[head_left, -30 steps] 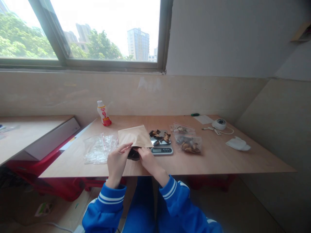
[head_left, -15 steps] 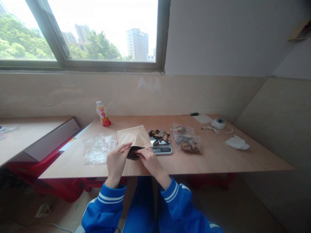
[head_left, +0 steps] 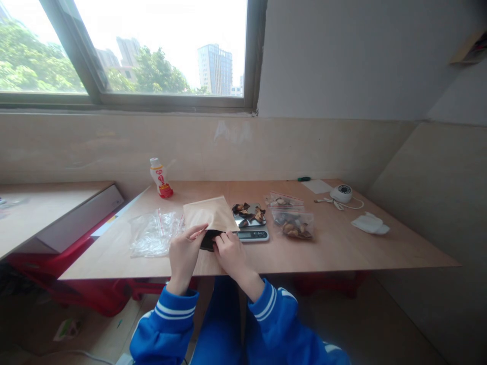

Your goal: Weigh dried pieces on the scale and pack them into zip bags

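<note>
Our left hand [head_left: 184,252] pinched the near edge of the brown paper bag [head_left: 211,213], thumb and fingers nearly together; our right hand [head_left: 233,254] curled its fingers at the same edge, their hold unclear to us. The bag was above the wooden table [head_left: 350,249], just left of the scale [head_left: 262,235].

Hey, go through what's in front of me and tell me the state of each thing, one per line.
Paper bag: gripped by left hand, mouth apparently open; right hand at mouth
Scale: loaded, reading illegible
Dried-looking pieces: loose on the scale
Front clear bag: holds pieces, seal unclear
Rear clear bag: holds pieces, seal unclear
Bottle: upright, capped
Clear plastic: crumpled
White sheet: crumpled
White device: power state unclear
</note>
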Demonstrator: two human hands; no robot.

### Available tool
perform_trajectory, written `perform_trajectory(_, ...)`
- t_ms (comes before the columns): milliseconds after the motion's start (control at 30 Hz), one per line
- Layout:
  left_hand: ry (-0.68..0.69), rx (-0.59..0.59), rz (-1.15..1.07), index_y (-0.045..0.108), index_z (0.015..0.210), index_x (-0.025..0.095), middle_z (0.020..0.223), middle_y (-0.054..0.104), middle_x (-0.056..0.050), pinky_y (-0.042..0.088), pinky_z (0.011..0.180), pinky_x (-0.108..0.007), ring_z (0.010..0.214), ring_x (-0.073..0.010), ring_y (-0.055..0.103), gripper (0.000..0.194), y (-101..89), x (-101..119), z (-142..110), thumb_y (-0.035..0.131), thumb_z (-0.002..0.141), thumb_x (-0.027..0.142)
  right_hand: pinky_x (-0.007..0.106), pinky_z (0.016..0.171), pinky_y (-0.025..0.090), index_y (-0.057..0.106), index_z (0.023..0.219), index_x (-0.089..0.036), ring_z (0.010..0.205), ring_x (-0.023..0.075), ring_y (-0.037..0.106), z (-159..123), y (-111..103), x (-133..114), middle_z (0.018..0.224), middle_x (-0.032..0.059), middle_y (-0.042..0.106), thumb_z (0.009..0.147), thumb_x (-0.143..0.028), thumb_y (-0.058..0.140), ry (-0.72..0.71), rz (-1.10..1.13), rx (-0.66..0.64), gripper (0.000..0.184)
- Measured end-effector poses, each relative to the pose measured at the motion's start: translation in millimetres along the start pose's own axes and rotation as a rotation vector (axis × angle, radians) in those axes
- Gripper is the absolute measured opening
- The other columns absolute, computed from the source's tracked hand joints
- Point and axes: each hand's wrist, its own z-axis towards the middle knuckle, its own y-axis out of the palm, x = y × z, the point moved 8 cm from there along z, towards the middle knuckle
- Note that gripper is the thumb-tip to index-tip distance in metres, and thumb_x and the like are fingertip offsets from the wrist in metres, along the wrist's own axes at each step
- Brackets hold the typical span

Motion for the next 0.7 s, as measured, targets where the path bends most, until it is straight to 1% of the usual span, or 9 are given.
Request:
perform_trajectory(100,-0.011,0.003,-0.002,0.074,0.088,0.028,0.079,0.076,0.003,0.051,0.067,-0.024,0.081,-0.0201,0.071,0.020,1.9,3,-2,0.060,0.077,0.035,0.039,0.078,0.047,0.062,0.104,-0.011,0.091,0.0263,0.056,4,8,-5,0.094,0.0156,0.065,0.088,-0.007,0.045,0.083,-0.122,-0.054,0.024)
perform_trajectory(200,-0.026,0.007,0.011,0.074,0.089,0.027,0.079,0.076,0.002,0.051,0.065,-0.024,0.079,-0.0204,0.071,0.020,2.9,4,-2,0.060,0.077,0.035,0.044,0.082,0.045,0.059,0.114,-0.010,0.099,0.0296,0.054,7,18,-8,0.103,0.0201,0.064,0.087,-0.002,0.042,0.139,-0.152,-0.085,0.033)
perform_trajectory(300,-0.023,0.012,0.012,0.074,0.090,0.026,0.080,0.076,0.001,0.051,0.066,-0.024,0.080,-0.0202,0.070,0.022,3.0,3,-2,0.059,0.078,0.036,0.048,0.088,0.042,0.061,0.113,-0.011,0.108,0.0316,0.050,7,26,-8,0.112,0.0221,0.062,0.087,-0.002,0.043,0.162,-0.145,-0.113,0.033)
perform_trajectory(400,-0.017,0.012,0.022,0.074,0.090,0.027,0.078,0.076,0.002,0.050,0.064,-0.024,0.077,-0.0197,0.070,0.022,2.7,2,-2,0.059,0.078,0.037,0.047,0.089,0.041,0.064,0.105,-0.013,0.106,0.0307,0.050,6,26,-7,0.108,0.0201,0.062,0.089,-0.006,0.044,0.147,-0.143,-0.146,0.026)
perform_trajectory(500,-0.023,0.007,0.031,0.074,0.092,0.027,0.075,0.075,0.003,0.050,0.063,-0.024,0.075,-0.0193,0.070,0.023,1.9,1,0,0.058,0.078,0.037,0.044,0.087,0.041,0.064,0.099,-0.016,0.102,0.0286,0.051,7,16,-4,0.102,0.0160,0.062,0.091,-0.018,0.049,0.124,-0.123,-0.137,0.018)
perform_trajectory(600,-0.031,0.003,0.049,0.074,0.093,0.028,0.076,0.075,0.003,0.049,0.064,-0.023,0.075,-0.0187,0.070,0.023,0.0,2,4,0.058,0.079,0.037,0.039,0.085,0.041,0.063,0.098,-0.018,0.099,0.0261,0.051,9,7,-4,0.101,0.0124,0.061,0.091,-0.027,0.052,0.075,-0.106,-0.101,0.016)
perform_trajectory(700,-0.061,0.013,0.106,0.074,0.092,0.030,0.075,0.075,0.003,0.047,0.061,-0.023,0.075,-0.0190,0.070,0.022,-4.5,2,9,0.059,0.078,0.038,0.037,0.085,0.039,0.063,0.099,-0.021,0.100,0.0241,0.050,12,1,-6,0.110,0.0096,0.060,0.091,-0.030,0.052,-0.005,-0.091,-0.012,0.016)
